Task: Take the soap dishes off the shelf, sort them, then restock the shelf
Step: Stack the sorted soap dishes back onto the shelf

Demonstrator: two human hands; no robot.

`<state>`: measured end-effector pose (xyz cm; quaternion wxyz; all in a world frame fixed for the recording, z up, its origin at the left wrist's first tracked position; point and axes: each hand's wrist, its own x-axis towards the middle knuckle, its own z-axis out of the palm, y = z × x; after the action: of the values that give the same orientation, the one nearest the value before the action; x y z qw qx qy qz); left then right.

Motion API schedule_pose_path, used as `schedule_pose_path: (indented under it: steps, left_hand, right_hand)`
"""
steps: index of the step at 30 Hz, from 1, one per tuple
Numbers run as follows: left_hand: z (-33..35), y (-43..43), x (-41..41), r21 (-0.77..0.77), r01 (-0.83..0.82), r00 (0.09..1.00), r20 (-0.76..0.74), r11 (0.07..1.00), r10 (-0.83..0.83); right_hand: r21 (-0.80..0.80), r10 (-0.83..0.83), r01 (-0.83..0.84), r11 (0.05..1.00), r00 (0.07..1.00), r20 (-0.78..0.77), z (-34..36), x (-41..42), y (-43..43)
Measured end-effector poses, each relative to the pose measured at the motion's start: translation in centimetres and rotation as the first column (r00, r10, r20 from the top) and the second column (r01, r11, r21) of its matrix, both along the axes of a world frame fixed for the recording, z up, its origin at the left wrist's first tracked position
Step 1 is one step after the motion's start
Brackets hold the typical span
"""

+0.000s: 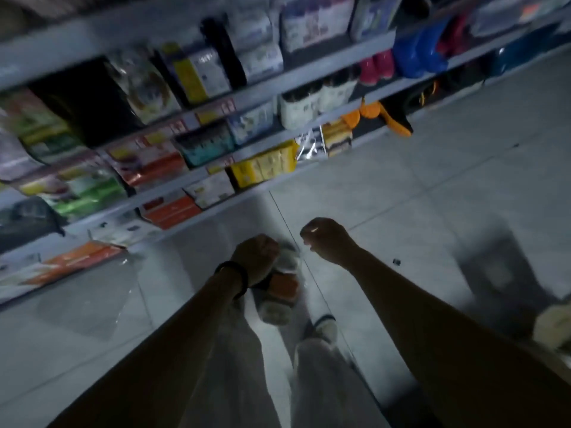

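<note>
The whole view is dim and motion-blurred. My left hand (258, 257), with a dark band on its wrist, is curled into a fist over the floor, and nothing shows in it. My right hand (324, 239) is also fisted, a little further right and apart from the left. A small glint shows at its fingers, but I see no object there. The grey shelf unit (272, 84) runs along the left and top, packed with boxes and bags. I cannot pick out any soap dish among them.
Orange and white packs (74, 262) lie on the lowest shelf at the left. A clear plastic sheet (89, 304) lies on the tiled floor (448, 180) below them. My legs and shoes (278, 291) are under my hands. Another person's pale shoe (553, 325) is at the right edge.
</note>
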<state>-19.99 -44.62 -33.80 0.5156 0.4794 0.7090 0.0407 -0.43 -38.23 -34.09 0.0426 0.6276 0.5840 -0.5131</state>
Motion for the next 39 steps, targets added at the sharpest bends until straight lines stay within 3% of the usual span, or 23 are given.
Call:
schedule_pose_path:
  steps: [5, 10, 12, 15, 18, 21, 24, 28, 33, 39]
  left_hand:
    - [-11.4, -3.0, 1.9, -0.207, -0.054, 0.999, -0.016, 0.977, 0.051]
    - [-30.8, -8.1, -1.5, -0.422, -0.117, 0.993, -0.054, 0.899, 0.104]
    - [-38.0, -9.6, -2.7, -0.481, -0.106, 0.994, -0.066, 0.87, 0.084]
    - [-40.8, -9.3, -1.4, -0.497, -0.08, 0.996, -0.074, 0.864, 0.05]
    - [-47.9, -10.6, -1.2, -0.539, -0.038, 0.999, -0.015, 0.841, 0.036]
    - [-53.6, -12.4, -1.4, -0.59, -0.155, 0.983, -0.017, 0.792, 0.18]
    - [-58.3, -14.0, -2.3, -0.614, -0.24, 0.954, -0.007, 0.751, 0.3]
    - [-62.0, -15.6, -3.2, -0.666, -0.224, 0.919, 0.098, 0.711, 0.382]
    - [-63.1, -16.3, -2.8, -0.707, -0.179, 0.796, 0.304, 0.684, 0.524]
    - [-59.9, -17.1, -1.6, -0.673, -0.248, 0.699, 0.374, 0.697, 0.61]
  right_hand:
    - [-0.183, -0.175, 0.182, 0.966, 0.983, 0.054, -13.2, 4.4, -6.4]
    - [-0.362, -0.465, 0.495, 0.79, 0.868, 0.172, -29.8, 5.6, -13.6]
    - [-0.41, -0.491, 0.522, 0.748, 0.851, 0.188, -34.1, 4.6, -15.6]
    - [-0.5, -0.485, 0.531, 0.684, 0.843, 0.231, -41.5, 3.1, -18.3]
    - [-0.583, -0.506, 0.535, 0.611, 0.831, 0.231, -49.0, 1.6, -21.3]
    - [-0.594, -0.583, 0.561, 0.576, 0.792, 0.182, -54.9, 0.4, -23.0]
    - [-0.646, -0.66, 0.554, 0.525, 0.745, 0.102, -57.6, -0.7, -22.6]
    - [-0.679, -0.684, 0.499, 0.538, 0.73, -0.005, -60.3, -1.6, -22.3]
    - [-0.743, -0.73, 0.455, 0.491, 0.68, -0.067, -61.7, -1.5, -22.7]
    - [-0.758, -0.806, 0.499, 0.421, 0.588, -0.061, -58.7, -1.4, -23.1]
